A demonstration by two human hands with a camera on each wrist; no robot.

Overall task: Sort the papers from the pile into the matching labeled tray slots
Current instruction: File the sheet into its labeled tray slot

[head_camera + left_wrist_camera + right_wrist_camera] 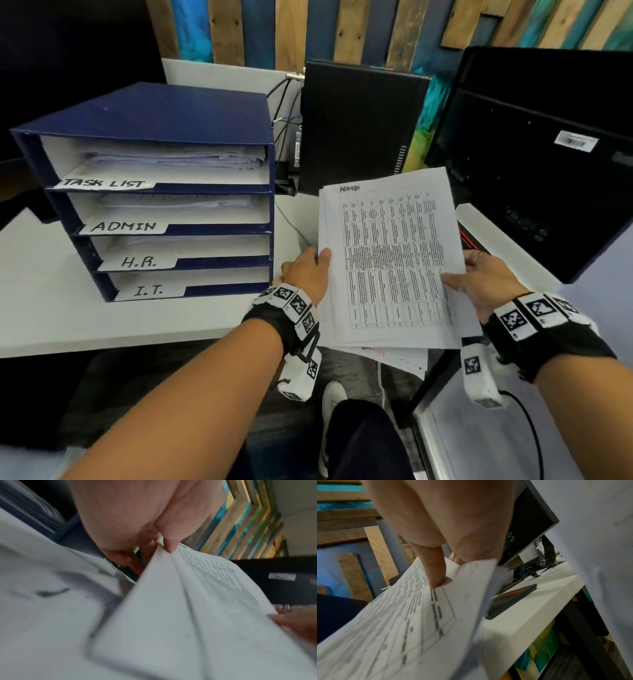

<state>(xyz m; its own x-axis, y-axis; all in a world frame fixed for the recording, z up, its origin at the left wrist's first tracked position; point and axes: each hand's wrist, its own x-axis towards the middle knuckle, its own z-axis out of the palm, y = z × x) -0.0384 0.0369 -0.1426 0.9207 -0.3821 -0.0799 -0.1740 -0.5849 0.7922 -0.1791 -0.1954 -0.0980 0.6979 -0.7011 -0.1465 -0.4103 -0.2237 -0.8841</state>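
Above, left hand (306,270) and right hand (486,277) pinch the paper stack (390,260), top sheet headed "ADMIN"; tray (270,192) slots read "TASK LIST", "ADMIN", "H.R.", "I.T."; table text illegible.

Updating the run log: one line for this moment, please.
left hand: grips paper stack | right hand: grips stack | top sheet: ADMIN | target: ADMIN slot | status: not filed

The fine printed table on the white top sheet (394,260) was too small to read, the lower sheets of the held paper stack (394,356) were covered by it, and the left wrist view of the papers was blurred.
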